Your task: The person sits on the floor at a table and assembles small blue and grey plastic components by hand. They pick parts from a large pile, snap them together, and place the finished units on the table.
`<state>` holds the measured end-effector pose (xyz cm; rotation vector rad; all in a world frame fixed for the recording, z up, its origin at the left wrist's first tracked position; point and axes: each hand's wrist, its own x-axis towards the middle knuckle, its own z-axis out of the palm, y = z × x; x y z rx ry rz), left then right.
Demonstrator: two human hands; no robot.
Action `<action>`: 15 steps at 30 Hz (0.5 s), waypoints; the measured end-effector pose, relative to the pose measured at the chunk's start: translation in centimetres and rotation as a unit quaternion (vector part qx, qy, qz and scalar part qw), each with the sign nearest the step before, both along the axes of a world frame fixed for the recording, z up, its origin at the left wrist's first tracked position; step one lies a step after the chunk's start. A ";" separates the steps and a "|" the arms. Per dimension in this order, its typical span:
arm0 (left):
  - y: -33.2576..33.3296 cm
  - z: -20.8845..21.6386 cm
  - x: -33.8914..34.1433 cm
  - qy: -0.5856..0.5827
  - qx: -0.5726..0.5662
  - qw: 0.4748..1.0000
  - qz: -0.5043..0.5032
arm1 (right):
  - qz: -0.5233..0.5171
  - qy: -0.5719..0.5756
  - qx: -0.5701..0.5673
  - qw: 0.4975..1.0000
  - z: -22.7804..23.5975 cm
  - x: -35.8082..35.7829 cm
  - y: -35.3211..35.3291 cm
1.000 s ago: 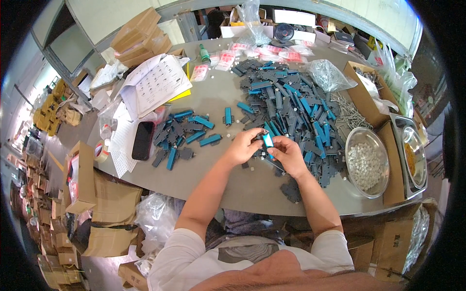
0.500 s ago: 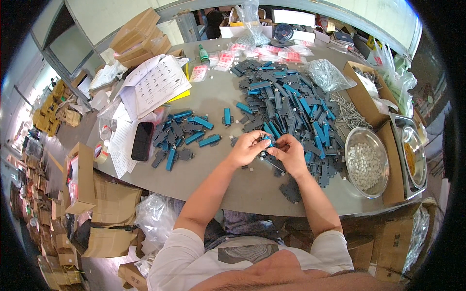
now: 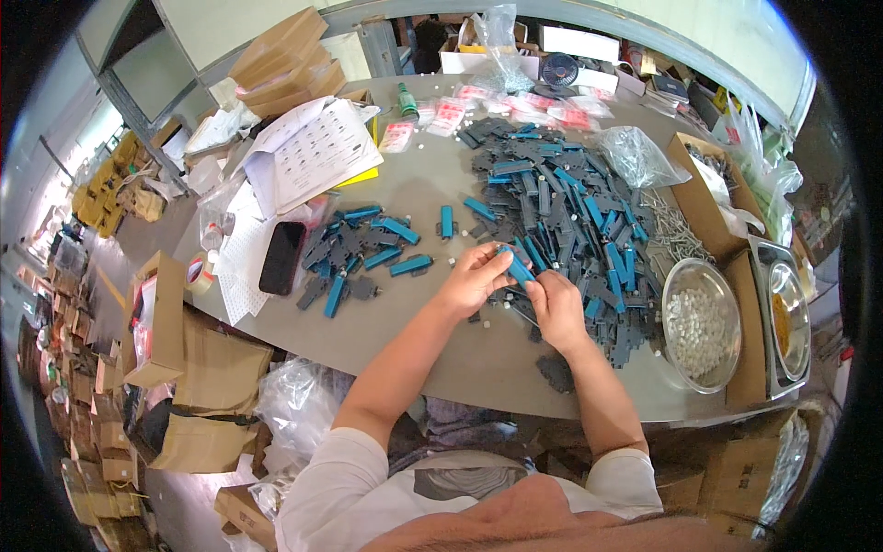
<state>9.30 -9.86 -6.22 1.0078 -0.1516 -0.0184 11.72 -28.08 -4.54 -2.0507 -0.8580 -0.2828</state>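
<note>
Between my two hands is a small blue-and-dark-grey plastic part (image 3: 517, 268), its long blue face turned up. My left hand (image 3: 480, 279) grips its upper left end with thumb and fingers. At its lower right end, the fingers of my right hand (image 3: 556, 305) are closed on it. Just beyond and right of my hands spreads a large heap of like grey and blue parts (image 3: 552, 198). A smaller group of these parts (image 3: 345, 250) lies to the left, and a single blue part (image 3: 447, 222) rests between the two piles.
At the right stand a steel bowl of white caps (image 3: 696, 327), loose screws (image 3: 676, 232) and steel trays (image 3: 780, 313). A phone (image 3: 282, 258) and printed sheets (image 3: 313, 152) lie left. Plastic bags (image 3: 635, 156), a small fan (image 3: 558, 70) and a green bottle (image 3: 407, 99) are farther back.
The part in my hands has turned so that its long blue face now shows. My right hand has shifted slightly down and right. The whole view has moved a little.
</note>
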 end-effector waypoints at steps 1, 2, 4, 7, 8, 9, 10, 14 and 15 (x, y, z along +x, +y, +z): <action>-0.1 0.0 0.0 0.002 -0.009 1.000 -0.003 | -0.005 -0.012 0.003 1.000 -0.3 0.1 0.1; -0.1 0.0 -0.1 0.008 -0.006 1.000 0.005 | -0.001 0.000 0.003 1.000 -0.4 0.1 0.1; -0.2 -0.1 0.0 0.020 -0.001 1.000 0.019 | 0.004 0.026 0.003 1.000 -0.6 0.2 -0.1; 0.9 0.2 -0.1 0.052 0.094 0.986 0.125 | -0.010 0.100 -0.003 0.995 -0.4 0.5 -0.3; 1.7 1.0 -0.2 0.042 0.156 0.961 0.224 | -0.011 0.098 0.010 0.995 -0.4 0.5 -0.3; 4.2 -0.6 0.6 0.015 0.156 0.943 0.295 | -0.012 0.096 0.024 0.995 -0.4 0.5 -0.3; 5.3 0.3 0.6 -0.041 0.161 0.903 0.396 | -0.016 0.095 0.039 0.995 -0.5 0.5 -0.4; 12.3 -1.1 0.3 -0.041 0.324 0.652 0.684 | -0.005 0.090 0.024 0.996 -0.2 0.1 0.0; 12.6 -1.3 0.4 -0.077 0.439 0.566 0.693 | -0.005 0.082 0.015 0.997 -0.2 0.1 0.1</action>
